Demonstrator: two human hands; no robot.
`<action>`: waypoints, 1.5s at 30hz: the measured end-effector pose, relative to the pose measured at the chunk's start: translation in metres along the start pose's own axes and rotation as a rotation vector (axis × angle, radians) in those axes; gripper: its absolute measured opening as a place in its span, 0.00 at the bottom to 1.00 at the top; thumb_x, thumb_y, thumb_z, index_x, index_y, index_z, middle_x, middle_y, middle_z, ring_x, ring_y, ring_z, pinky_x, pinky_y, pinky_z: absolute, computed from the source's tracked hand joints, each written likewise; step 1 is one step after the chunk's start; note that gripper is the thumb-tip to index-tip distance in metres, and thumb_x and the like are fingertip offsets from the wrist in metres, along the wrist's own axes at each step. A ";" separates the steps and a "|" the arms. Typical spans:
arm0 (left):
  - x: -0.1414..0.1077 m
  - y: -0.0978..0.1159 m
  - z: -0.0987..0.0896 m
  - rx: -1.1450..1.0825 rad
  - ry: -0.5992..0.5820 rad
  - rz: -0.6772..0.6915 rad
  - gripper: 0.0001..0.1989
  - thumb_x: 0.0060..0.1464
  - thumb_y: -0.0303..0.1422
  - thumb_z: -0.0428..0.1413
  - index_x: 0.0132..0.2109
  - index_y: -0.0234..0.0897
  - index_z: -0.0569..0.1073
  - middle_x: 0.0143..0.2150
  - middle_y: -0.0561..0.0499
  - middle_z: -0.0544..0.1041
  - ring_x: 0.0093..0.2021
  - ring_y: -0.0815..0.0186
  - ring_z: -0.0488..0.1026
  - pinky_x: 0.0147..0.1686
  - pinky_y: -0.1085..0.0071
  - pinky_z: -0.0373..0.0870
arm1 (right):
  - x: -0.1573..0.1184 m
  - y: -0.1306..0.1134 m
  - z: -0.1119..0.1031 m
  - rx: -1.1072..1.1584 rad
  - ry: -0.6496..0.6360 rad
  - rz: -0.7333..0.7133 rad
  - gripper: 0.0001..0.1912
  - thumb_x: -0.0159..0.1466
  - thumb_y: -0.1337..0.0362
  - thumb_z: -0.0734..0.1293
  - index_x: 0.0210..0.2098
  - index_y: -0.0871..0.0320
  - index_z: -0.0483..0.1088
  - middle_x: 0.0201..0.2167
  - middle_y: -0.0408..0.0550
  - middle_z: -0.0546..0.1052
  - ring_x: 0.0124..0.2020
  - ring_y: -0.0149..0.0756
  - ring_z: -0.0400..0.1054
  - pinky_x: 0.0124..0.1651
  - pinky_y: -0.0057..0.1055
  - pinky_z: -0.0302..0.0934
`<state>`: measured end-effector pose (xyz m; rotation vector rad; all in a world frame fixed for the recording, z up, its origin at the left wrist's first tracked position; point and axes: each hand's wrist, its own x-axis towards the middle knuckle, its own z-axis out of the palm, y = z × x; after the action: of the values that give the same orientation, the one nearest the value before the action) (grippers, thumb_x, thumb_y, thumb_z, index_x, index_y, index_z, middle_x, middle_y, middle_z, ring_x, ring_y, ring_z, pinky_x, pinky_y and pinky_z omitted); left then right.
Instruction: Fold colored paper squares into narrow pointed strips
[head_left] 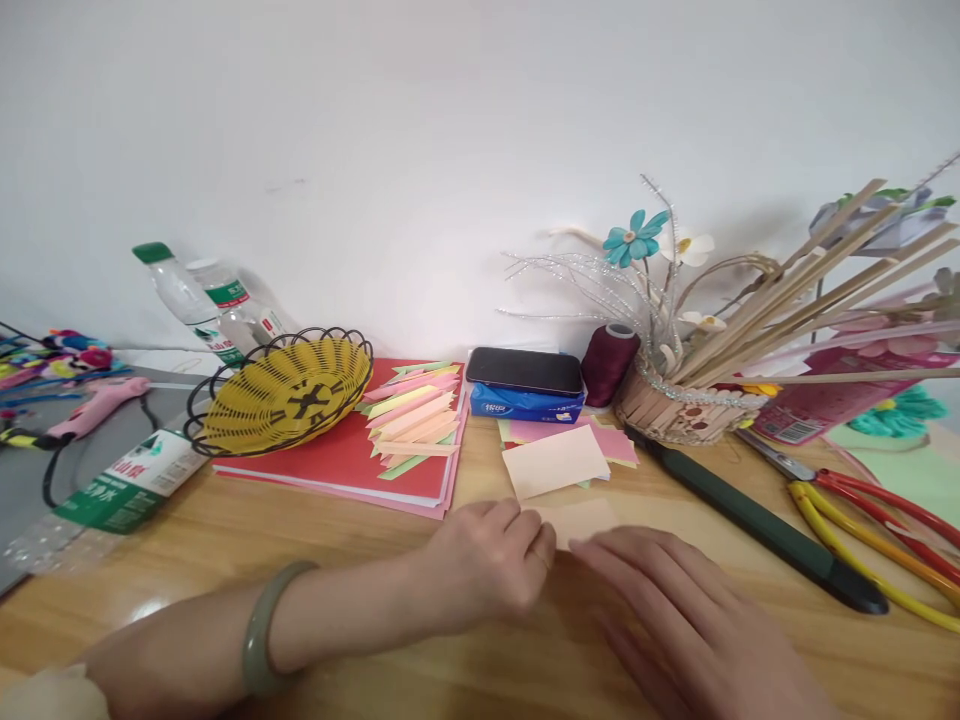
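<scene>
My left hand [491, 560], with a green bangle [262, 630] on its wrist, is closed, fingers curled at the left edge of a cream slip of paper [581, 520]. Beside it, my right hand [675, 610] has its fingers stretched out, the tips close to the slip's lower right edge. Both hands hide the near part of the slip. Just beyond lies another cream slip [556, 462] on top of pink and green ones [619, 445]. Folded strips of coloured paper [416, 420] lie in a heap on red sheets [345, 470] to the left.
A yellow basket [292, 395] and plastic bottles [135, 480] stand or lie at the left, near a pink glue gun [101, 405]. A phone [525, 370] rests on a blue tissue pack [517, 403]. Maroon thread [609, 365], a wooden pot [686, 408], a dark green tool [757, 520] and scissors [877, 510] are rightward.
</scene>
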<state>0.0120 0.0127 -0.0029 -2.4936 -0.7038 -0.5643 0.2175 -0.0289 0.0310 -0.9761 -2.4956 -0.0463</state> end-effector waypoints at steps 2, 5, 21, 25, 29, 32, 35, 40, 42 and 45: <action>-0.006 0.007 -0.004 -0.042 0.017 0.008 0.06 0.55 0.22 0.47 0.35 0.30 0.68 0.24 0.51 0.68 0.25 0.68 0.67 0.22 0.73 0.63 | 0.001 0.015 0.010 -0.148 0.063 0.006 0.15 0.66 0.64 0.55 0.47 0.61 0.67 0.43 0.55 0.75 0.44 0.42 0.69 0.41 0.38 0.68; -0.015 0.013 -0.009 -0.108 -0.017 0.034 0.06 0.56 0.22 0.47 0.36 0.29 0.69 0.26 0.49 0.70 0.28 0.67 0.69 0.28 0.72 0.68 | -0.004 0.027 0.017 -0.125 -0.015 -0.104 0.17 0.66 0.68 0.51 0.44 0.60 0.69 0.40 0.52 0.76 0.42 0.38 0.70 0.42 0.37 0.67; -0.016 0.003 -0.013 -0.722 0.052 -0.474 0.08 0.58 0.29 0.51 0.35 0.37 0.75 0.27 0.53 0.76 0.28 0.69 0.70 0.30 0.74 0.69 | -0.016 0.017 0.014 0.235 -0.017 0.332 0.14 0.66 0.63 0.55 0.30 0.54 0.70 0.30 0.46 0.74 0.31 0.32 0.71 0.32 0.25 0.68; -0.014 0.002 -0.014 -0.676 0.028 -0.532 0.09 0.58 0.32 0.50 0.40 0.35 0.75 0.25 0.51 0.75 0.25 0.68 0.71 0.26 0.74 0.68 | -0.020 0.020 0.021 0.316 -0.021 0.549 0.09 0.63 0.58 0.60 0.35 0.53 0.69 0.26 0.42 0.75 0.26 0.30 0.70 0.28 0.23 0.66; -0.011 -0.002 -0.015 -0.684 -0.026 -0.571 0.08 0.57 0.31 0.50 0.37 0.37 0.75 0.25 0.53 0.76 0.24 0.68 0.72 0.25 0.75 0.68 | -0.020 0.022 0.022 0.347 -0.085 0.677 0.09 0.62 0.56 0.60 0.35 0.53 0.67 0.22 0.39 0.74 0.21 0.30 0.69 0.23 0.23 0.65; -0.010 -0.005 -0.014 -0.728 -0.118 -0.636 0.06 0.53 0.30 0.52 0.35 0.39 0.74 0.25 0.54 0.75 0.23 0.68 0.71 0.25 0.75 0.68 | -0.018 0.023 0.022 0.352 -0.131 0.706 0.07 0.62 0.57 0.59 0.33 0.52 0.65 0.22 0.40 0.74 0.21 0.30 0.70 0.23 0.23 0.65; -0.010 -0.007 -0.013 -0.768 -0.164 -0.653 0.04 0.52 0.28 0.52 0.33 0.38 0.72 0.23 0.55 0.73 0.22 0.69 0.70 0.24 0.76 0.67 | -0.020 0.024 0.024 0.332 -0.148 0.715 0.07 0.62 0.57 0.60 0.36 0.52 0.65 0.23 0.40 0.74 0.22 0.30 0.70 0.24 0.23 0.65; -0.009 -0.008 -0.010 -0.778 -0.124 -0.590 0.06 0.52 0.27 0.52 0.29 0.38 0.72 0.24 0.55 0.74 0.24 0.69 0.70 0.24 0.78 0.64 | -0.027 0.022 0.029 0.268 -0.137 0.709 0.09 0.62 0.56 0.59 0.37 0.52 0.64 0.25 0.40 0.75 0.23 0.30 0.71 0.24 0.23 0.66; -0.009 -0.009 -0.010 -0.755 -0.159 -0.580 0.06 0.52 0.26 0.52 0.29 0.38 0.72 0.24 0.54 0.74 0.24 0.69 0.71 0.24 0.77 0.65 | -0.027 0.019 0.030 0.186 -0.109 0.693 0.08 0.62 0.56 0.59 0.36 0.52 0.64 0.24 0.40 0.75 0.23 0.30 0.71 0.23 0.23 0.65; -0.009 -0.009 -0.009 -0.720 -0.201 -0.582 0.07 0.52 0.26 0.51 0.29 0.37 0.71 0.24 0.54 0.74 0.25 0.68 0.71 0.25 0.76 0.65 | -0.026 0.015 0.031 0.075 -0.078 0.650 0.07 0.62 0.57 0.59 0.36 0.52 0.64 0.23 0.38 0.74 0.22 0.30 0.71 0.22 0.22 0.65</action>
<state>-0.0020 0.0111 0.0028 -3.0121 -1.5596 -0.9026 0.2315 -0.0277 -0.0099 -1.7241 -2.1075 0.2905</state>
